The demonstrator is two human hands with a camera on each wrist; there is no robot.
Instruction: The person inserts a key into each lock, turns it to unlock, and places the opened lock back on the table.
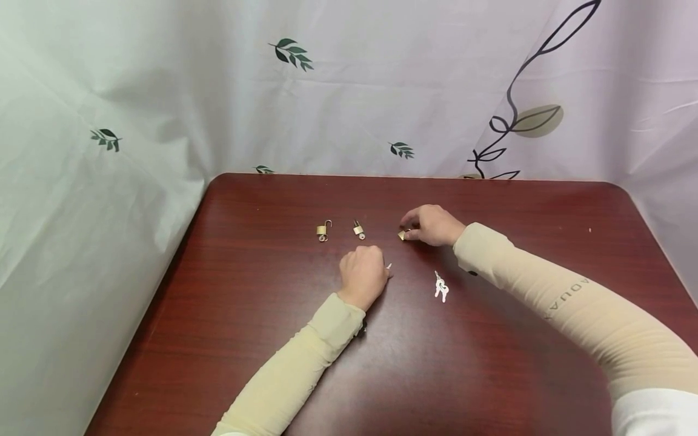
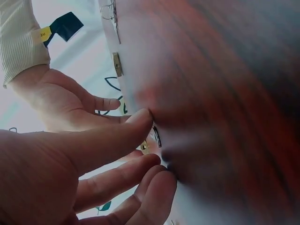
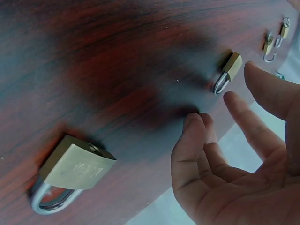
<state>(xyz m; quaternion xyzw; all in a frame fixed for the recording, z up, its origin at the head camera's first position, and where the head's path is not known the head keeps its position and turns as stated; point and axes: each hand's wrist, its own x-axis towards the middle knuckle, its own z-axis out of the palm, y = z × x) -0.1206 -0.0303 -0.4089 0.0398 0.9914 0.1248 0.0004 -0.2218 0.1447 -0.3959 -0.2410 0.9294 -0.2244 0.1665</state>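
Note:
My left hand (image 1: 362,272) is low over the table, thumb and fingers apart in the left wrist view. A small silvery key (image 1: 389,266) shows right by its fingertips. Farther right, my right hand (image 1: 433,225) reaches over a small brass padlock (image 1: 402,235). In the right wrist view this padlock (image 3: 232,68) lies just beyond the parted thumb and forefinger, while the other fingers curl in. Another brass padlock (image 3: 79,164) with a closed shackle lies nearer that camera; the right hand or sleeve hides it in the head view.
Left of the right hand lie a padlock with its shackle open (image 1: 322,231) and a second padlock (image 1: 358,230), each with a key at its base. A bunch of silvery keys (image 1: 441,287) lies below the right hand. A patterned curtain (image 1: 349,91) hangs behind the reddish-brown table (image 1: 218,339).

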